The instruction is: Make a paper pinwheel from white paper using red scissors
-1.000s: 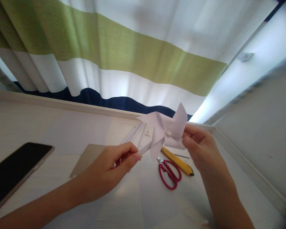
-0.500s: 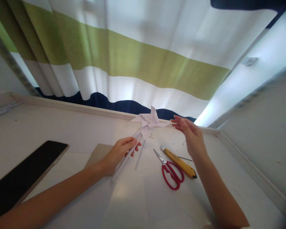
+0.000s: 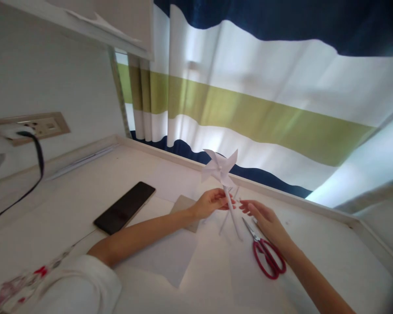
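A white paper pinwheel (image 3: 220,168) stands tilted on its rolled white stick (image 3: 235,222), which my left hand (image 3: 212,203) grips just below the blades. To the right of the stick, my right hand (image 3: 267,218) is open with fingers apart, apparently holding nothing. Red-handled scissors (image 3: 269,258) lie on the table beside and below that hand. The yellow utility knife from the earlier view is hidden, probably by my right hand and forearm. Thin white strips rest on the table behind the stick, partly covered by it.
A dark phone (image 3: 125,208) lies left of a grey-brown card (image 3: 194,226) under my left wrist. White paper sheets (image 3: 173,257) are spread on the table. A raised edge (image 3: 265,185) runs before the striped curtain (image 3: 232,109). A cable (image 3: 41,163) hangs from a wall socket (image 3: 55,125).
The pinwheel has been raised and now stands upright on the stick in my left hand. My right hand has come closer to it. The view has swung left, showing the wall socket.
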`<state>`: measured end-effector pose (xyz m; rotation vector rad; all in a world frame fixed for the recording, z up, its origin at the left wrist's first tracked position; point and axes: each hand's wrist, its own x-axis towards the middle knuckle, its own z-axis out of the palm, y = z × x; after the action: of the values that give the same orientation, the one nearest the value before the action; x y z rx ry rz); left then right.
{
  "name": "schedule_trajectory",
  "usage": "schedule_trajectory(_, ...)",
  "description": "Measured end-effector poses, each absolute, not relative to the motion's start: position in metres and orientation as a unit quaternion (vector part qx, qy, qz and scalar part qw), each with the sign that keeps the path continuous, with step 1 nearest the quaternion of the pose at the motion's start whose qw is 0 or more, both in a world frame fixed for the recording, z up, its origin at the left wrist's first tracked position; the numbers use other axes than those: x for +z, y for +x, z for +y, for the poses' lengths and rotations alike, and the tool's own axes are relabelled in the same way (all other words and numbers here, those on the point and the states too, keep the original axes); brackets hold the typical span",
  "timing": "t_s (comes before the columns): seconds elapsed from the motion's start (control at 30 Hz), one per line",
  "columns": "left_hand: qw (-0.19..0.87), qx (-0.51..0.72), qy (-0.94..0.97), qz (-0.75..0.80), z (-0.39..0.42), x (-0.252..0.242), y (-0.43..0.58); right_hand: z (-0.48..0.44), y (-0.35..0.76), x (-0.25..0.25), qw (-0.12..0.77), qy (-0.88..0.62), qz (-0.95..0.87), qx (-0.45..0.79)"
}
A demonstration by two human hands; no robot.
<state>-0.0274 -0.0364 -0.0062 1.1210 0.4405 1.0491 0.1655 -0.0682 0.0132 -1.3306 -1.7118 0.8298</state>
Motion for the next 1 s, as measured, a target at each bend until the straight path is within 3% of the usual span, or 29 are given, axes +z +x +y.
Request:
schedule_trajectory(0.1,0.682,0.515,0.487,0.179,-0.040,-0.009,-0.025,-0.087,0.153,0.011,0.294,-0.507,-0.730,0.352)
schedule_trajectory(0.2,0.667,0.539,0.484,0.175,-0.045,-0.010,-0.025,-0.096,0.146,0.006,0.249,-0.511,-0.754,0.329)
schedule_trajectory(0.57,0.597,0.577,0.529,0.177,-0.024,-0.026,-0.039,-0.112,0.168,-0.023,0.370,-0.554,-0.721,0.190)
schedule_trajectory(0.73,0.555,0.636,0.500,0.193,0.011,0.007,-0.073,-0.112,0.185,-0.029,0.355,-0.558,-0.723,0.200)
schedule_trajectory(1.0,0.514,0.505,0.660,0.211,0.006,0.039,-0.094,-0.111,0.189,-0.024,0.331,-0.570,-0.708,0.253)
